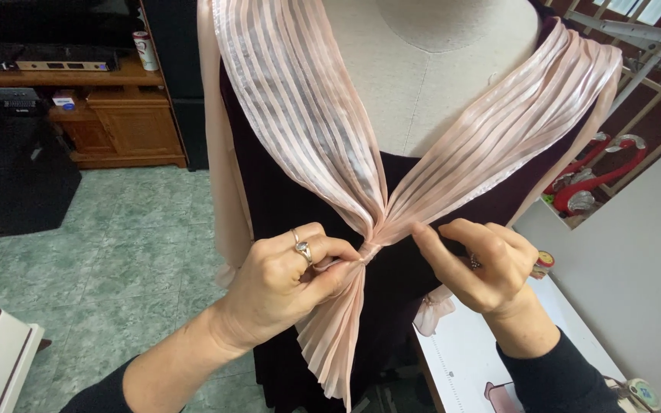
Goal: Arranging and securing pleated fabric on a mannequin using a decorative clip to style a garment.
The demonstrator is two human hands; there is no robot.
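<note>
Pinching the gathered knot (369, 248) of a pleated pink scarf (307, 115), the left hand (288, 279) is pressing thumb and forefinger together at frame centre. Right hand (483, 264) is nipping the scarf's band just beside the knot. Scarf is draping a dress form (430, 84) over a dark maroon garment (284, 199); a wooden cabinet (116, 115) is standing upper left.

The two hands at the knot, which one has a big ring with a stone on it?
The left hand, pinching the knot of the pink pleated scarf from the left. Its stone ring shows plainly; the right hand shows only a small, partly hidden ring.
</note>
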